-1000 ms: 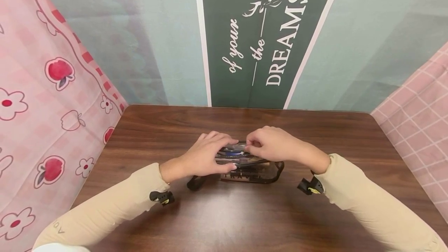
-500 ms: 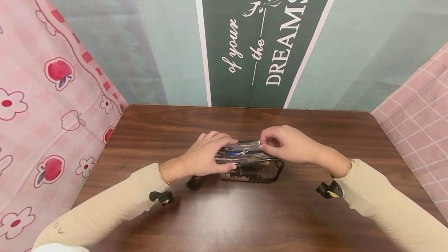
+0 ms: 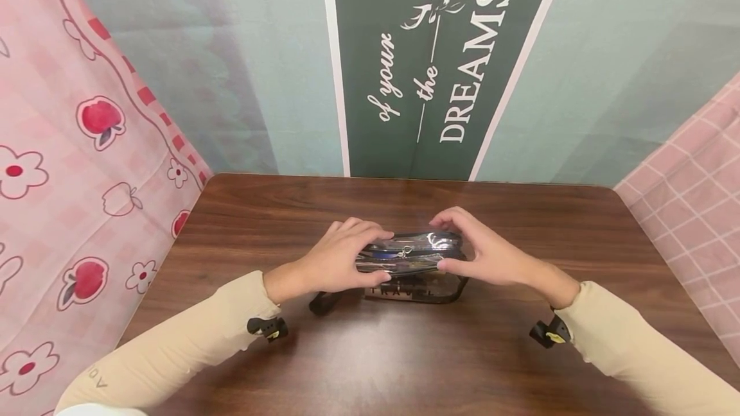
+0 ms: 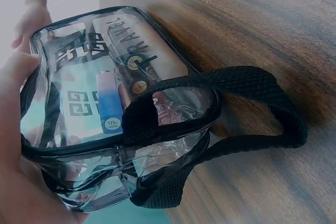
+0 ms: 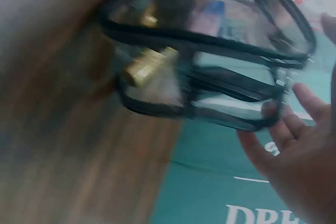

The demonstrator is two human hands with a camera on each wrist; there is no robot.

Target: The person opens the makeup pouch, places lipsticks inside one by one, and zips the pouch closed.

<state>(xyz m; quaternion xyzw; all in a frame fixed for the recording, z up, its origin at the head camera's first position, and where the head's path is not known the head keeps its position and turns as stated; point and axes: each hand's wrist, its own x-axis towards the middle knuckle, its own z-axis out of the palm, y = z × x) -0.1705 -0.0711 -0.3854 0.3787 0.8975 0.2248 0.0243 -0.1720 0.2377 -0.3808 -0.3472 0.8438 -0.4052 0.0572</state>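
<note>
A clear toiletry pouch with black piping and TRAVEL lettering (image 3: 405,268) stands on the table in the head view, its zipper along the top. A small metal zipper pull (image 3: 403,252) lies mid-zipper. Around its left end curls my left hand (image 3: 341,255), thumb on the near edge and fingers on the far one. At the right end my right hand (image 3: 491,252) is spread, thumb touching the near edge, fingers beyond the far side. Through the plastic, the left wrist view shows a blue-pink box (image 4: 109,103); the right wrist view shows a gold cylinder (image 5: 144,67).
A black webbing handle (image 4: 286,108) sticks out from the pouch's left end over the wooden table (image 3: 370,358). Behind the table hangs a green cloth with lettering (image 3: 439,82). Patterned pink cloth (image 3: 87,210) hangs at the left, checked pink cloth (image 3: 694,191) at the right.
My right hand has moved right from the middle of the zipper to the pouch's right end, and its pinched fingers have spread apart. The left hand stays in place.
</note>
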